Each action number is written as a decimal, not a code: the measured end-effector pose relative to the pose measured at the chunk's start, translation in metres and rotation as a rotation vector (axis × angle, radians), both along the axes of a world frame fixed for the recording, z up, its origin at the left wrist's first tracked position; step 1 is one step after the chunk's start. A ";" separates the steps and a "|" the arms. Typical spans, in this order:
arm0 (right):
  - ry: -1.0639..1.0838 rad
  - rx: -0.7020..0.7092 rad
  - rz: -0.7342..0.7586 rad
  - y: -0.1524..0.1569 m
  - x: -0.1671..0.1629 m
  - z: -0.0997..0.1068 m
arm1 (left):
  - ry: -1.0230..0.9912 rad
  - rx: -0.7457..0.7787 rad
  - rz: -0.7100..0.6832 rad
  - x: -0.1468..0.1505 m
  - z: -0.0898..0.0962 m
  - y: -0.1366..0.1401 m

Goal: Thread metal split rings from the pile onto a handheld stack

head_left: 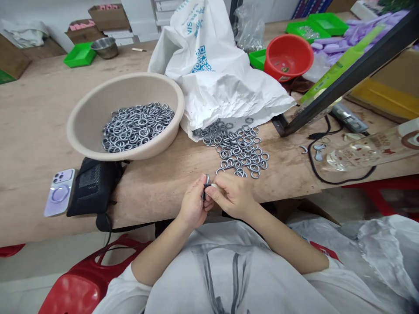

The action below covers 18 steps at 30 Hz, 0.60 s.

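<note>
At the table's front edge, my left hand is closed on a grey metal ring, which pokes up between thumb and fingers. My right hand meets it from the right, closed in a pinch on a small black-and-white piece that lies against the ring. What kind of piece this is I cannot make out, as the fingers cover most of it. Just beyond my hands, loose metal rings spread out from the mouth of a white woven sack. A beige basin on the left holds many more such rings.
A black pouch and a phone lie at left. To the right stand a black metal post, a transparent bottle and a cable. Farther back are a red bowl and green trays. Below is a red stool.
</note>
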State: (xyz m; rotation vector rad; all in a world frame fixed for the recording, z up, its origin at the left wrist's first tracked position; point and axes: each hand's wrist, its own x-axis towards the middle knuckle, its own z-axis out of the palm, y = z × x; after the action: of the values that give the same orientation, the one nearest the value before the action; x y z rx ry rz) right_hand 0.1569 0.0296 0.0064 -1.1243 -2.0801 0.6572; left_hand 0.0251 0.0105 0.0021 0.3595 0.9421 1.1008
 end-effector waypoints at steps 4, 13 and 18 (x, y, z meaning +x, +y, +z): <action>0.086 -0.163 0.052 0.000 -0.007 -0.003 | -0.033 -0.009 -0.052 -0.006 0.000 0.002; -0.141 -0.156 -0.412 0.045 0.012 -0.019 | -0.071 0.032 -0.141 -0.026 -0.004 -0.008; -0.576 -0.112 -0.295 0.044 0.011 -0.020 | -0.053 -0.002 -0.036 -0.041 -0.008 0.000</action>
State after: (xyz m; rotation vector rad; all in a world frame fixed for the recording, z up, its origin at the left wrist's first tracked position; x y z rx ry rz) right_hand 0.1674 0.0735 -0.0136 -1.8078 -2.2805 0.3287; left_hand -0.0158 0.0108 -0.0058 0.3425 0.8869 1.0719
